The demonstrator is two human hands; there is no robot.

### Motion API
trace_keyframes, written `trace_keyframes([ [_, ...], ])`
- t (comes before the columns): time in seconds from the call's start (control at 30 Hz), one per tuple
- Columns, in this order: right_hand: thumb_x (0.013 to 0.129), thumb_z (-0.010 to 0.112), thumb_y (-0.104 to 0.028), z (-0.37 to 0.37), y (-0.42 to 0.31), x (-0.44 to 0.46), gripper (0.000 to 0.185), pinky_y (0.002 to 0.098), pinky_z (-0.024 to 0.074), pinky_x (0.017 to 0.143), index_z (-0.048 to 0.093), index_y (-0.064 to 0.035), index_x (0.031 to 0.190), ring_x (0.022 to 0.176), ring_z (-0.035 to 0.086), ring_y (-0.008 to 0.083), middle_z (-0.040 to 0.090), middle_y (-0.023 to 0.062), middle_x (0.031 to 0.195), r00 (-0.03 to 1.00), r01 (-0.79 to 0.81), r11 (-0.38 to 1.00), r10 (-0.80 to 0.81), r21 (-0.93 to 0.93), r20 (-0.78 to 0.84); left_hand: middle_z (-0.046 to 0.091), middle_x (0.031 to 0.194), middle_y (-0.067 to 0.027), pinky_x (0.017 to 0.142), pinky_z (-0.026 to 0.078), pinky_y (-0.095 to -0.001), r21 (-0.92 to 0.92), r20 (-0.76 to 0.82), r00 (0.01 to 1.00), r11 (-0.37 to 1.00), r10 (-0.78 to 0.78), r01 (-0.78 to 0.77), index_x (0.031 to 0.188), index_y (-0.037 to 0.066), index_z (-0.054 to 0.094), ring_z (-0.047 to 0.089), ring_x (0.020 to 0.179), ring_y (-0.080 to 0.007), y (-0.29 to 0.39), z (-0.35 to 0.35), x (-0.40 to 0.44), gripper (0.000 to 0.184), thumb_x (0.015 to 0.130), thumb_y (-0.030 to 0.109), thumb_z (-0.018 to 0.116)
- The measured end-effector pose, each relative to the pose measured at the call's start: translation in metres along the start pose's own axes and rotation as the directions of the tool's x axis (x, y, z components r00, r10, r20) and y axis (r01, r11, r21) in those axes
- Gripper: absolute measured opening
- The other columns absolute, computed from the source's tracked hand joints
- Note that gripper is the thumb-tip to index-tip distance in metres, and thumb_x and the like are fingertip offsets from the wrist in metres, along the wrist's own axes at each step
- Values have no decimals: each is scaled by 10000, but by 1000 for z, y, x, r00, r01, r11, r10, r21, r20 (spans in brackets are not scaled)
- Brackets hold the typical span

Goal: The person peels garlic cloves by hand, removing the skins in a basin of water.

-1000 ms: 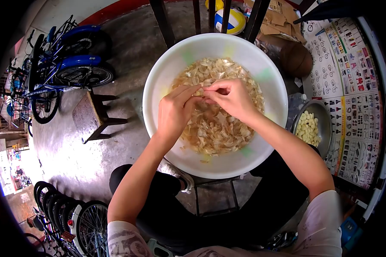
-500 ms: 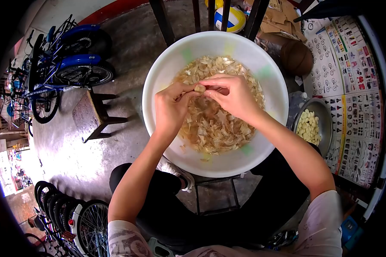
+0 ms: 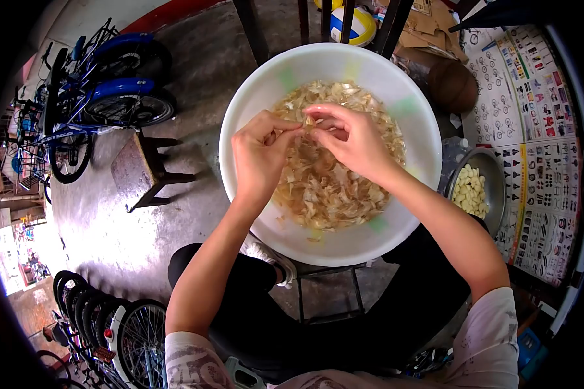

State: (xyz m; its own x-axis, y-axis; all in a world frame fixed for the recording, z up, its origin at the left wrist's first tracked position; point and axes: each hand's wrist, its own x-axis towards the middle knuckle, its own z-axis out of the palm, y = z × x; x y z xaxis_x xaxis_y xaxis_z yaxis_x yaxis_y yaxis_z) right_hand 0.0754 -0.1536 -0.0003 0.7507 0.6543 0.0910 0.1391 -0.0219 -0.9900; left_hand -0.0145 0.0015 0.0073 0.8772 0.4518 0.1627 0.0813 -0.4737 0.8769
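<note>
Smooth plastic basin (image 3: 416, 146), metal bowl (image 3: 496, 188), papery skins (image 3: 334, 198)

No text is legible: print on the poster (image 3: 544, 178) is too small, the shirt's (image 3: 191, 363) unclear.

Small piece (image 3: 309, 122) mostly hidden by fingers (image 3: 335, 115), chart print (image 3: 544, 188) too small to read

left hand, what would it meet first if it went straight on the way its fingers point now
For the left hand, likely the small yellowish piece at its fingertips, then the right hand just beyond; depth is hard to judge from this view.
</note>
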Motion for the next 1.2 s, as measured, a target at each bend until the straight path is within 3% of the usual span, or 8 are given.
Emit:
trace_keyframes([
  [0.1, 903, 650, 20, -2, -9, 1, 274, 258, 563, 814, 613, 36, 1174, 978, 676, 146, 670, 88, 1142, 987, -104, 990, 114, -96, 109, 630, 739, -63, 547, 422, -279, 64, -6, 996, 994, 85, -85, 848, 30, 741, 555, 602, -118, 8, -2, 1, 119, 754, -44, 740],
  [0.37, 850, 682, 61, 3, -6, 3, 219, 268, 588, 769, 643, 30, 1063, 897, 713, 164, 699, 96, 1011, 999, 34, 999, -34, -26, -3, 656, 806, -61, 515, 394, -265, 48, -39, 964, 964, 265, -263, 884, 25, 713, 524, 575, -127, 11, -6, 2, 154, 764, -70, 719],
  [0.47, 839, 691, 65, 1, -5, 3, 218, 272, 599, 767, 645, 24, 1047, 900, 710, 162, 693, 89, 1015, 997, 68, 996, -70, -49, -25, 662, 851, -8, 506, 321, -227, 2, -21, 981, 981, 192, -192, 943, 21, 709, 380, 560, -52, 8, -5, 2, 179, 779, -48, 731],
  [0.67, 829, 705, 57, -4, -10, 4, 205, 276, 606, 765, 656, 16, 1024, 910, 698, 153, 673, 82, 1039, 990, 138, 986, -139, -88, -4, 674, 892, -14, 564, 375, -219, -131, 53, 997, 990, 55, -47, 962, -12, 692, 438, 629, -50, 9, -7, 4, 129, 835, -33, 696],
  [0.8, 818, 732, 29, -4, -12, 3, 237, 274, 604, 783, 650, 14, 1039, 945, 680, 142, 660, 85, 1075, 991, 130, 984, -127, -121, 31, 672, 918, -20, 580, 397, -229, -212, 53, 990, 970, 130, -116, 953, -8, 689, 490, 658, -56, -2, -5, 7, 100, 856, -28, 679],
  [0.87, 816, 747, 0, 3, -11, -1, 263, 279, 596, 795, 644, 11, 1058, 951, 675, 145, 656, 84, 1085, 997, 82, 997, -81, -17, 15, 671, 912, -109, 649, 505, -282, -98, 53, 990, 988, 128, -122, 924, -27, 681, 655, 777, -190, 5, -8, 6, 109, 828, -74, 656],
  [0.97, 809, 774, -59, 7, -3, 0, 341, 293, 574, 823, 623, -1, 1110, 976, 660, 152, 648, 81, 1114, 1000, -27, 998, 27, 53, 10, 651, 918, -126, 665, 522, -327, 32, 31, 969, 969, 245, -246, 898, -35, 651, 660, 784, -247, 9, -6, 3, 82, 839, -89, 631],
  [1.2, 802, 736, -46, 8, -8, 0, 436, 285, 535, 859, 570, -33, 1205, 1061, 614, 141, 633, 60, 1148, 992, -125, 980, 128, 152, -10, 635, 933, -146, 701, 522, -358, -23, 58, 982, 984, 180, -179, 908, -35, 609, 651, 804, -299, 8, 2, -1, 89, 845, -98, 612],
])
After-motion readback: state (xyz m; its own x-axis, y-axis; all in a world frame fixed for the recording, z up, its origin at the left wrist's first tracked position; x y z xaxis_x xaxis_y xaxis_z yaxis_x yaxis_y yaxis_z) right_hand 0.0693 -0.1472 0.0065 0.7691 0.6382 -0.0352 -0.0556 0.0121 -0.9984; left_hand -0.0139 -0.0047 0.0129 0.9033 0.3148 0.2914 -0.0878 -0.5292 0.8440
